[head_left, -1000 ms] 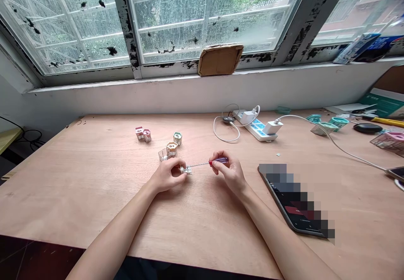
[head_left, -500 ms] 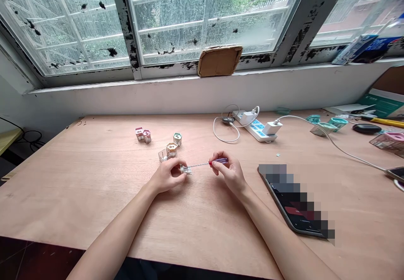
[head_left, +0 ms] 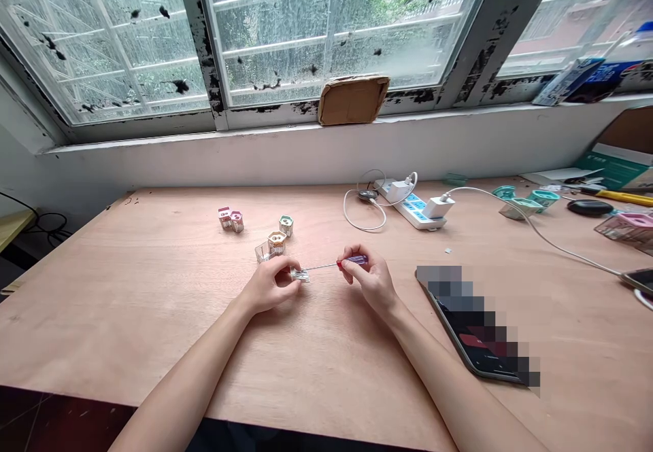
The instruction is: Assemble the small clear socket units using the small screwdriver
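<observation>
My left hand (head_left: 274, 283) is closed on a small clear plastic piece (head_left: 302, 276) low over the wooden table (head_left: 168, 329); its far side is hidden by the fingers. In my right hand (head_left: 371, 277) is the purple and red handle of a screwdriver (head_left: 354, 260), pinched between thumb and fingers. Its thin metal shaft points left, and the tip meets the clear piece. Just behind my left hand stand a clear container (head_left: 262, 252), an orange-rimmed pencil sharpener (head_left: 277, 240) and a green-rimmed sharpener (head_left: 286, 225).
Two pink-rimmed sharpeners (head_left: 230, 219) stand farther left. A phone (head_left: 474, 336) lies right of my right hand. Behind it are a power strip (head_left: 415, 211) with white cables, teal containers (head_left: 517, 204), a black oval object (head_left: 590, 207) and a yellow-handled tool (head_left: 625, 197).
My hands, the screwdriver and the clear piece hold nearly the same pose. The whole view has shifted very slightly.
</observation>
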`<control>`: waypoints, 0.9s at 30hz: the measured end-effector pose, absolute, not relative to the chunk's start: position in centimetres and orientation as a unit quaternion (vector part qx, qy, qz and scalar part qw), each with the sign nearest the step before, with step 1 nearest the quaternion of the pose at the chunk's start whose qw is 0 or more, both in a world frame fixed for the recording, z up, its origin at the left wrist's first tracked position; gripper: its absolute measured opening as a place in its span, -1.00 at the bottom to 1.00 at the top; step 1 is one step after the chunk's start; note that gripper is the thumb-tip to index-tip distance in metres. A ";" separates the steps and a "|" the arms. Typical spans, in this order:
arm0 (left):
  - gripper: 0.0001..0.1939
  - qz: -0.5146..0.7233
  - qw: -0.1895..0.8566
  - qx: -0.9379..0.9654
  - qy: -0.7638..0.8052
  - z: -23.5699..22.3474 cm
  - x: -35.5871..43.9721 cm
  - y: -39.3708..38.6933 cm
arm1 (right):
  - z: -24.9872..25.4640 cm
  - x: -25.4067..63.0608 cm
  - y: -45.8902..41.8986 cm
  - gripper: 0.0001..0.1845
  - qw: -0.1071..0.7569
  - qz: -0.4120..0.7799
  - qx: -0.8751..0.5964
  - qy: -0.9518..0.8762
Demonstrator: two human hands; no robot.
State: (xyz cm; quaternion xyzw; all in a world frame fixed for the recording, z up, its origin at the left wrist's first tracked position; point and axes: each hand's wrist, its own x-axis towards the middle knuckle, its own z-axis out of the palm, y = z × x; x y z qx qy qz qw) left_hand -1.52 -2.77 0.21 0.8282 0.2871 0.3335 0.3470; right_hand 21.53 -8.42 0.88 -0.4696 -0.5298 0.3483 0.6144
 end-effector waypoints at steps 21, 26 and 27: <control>-0.76 0.333 0.341 0.829 0.292 0.0 -1.6 -2.7 | 1.0 21.5 -8.4 -0.86 0.620 0.351 -0.473 -0.518; -0.76 0.333 0.347 0.826 0.294 -0.2 -1.6 -2.6 | 0.9 21.4 -8.3 -0.83 0.618 0.360 -0.477 -0.511; -0.76 0.333 0.344 0.827 0.294 -0.2 -1.6 -2.6 | 1.0 21.4 -8.3 -0.83 0.618 0.361 -0.477 -0.511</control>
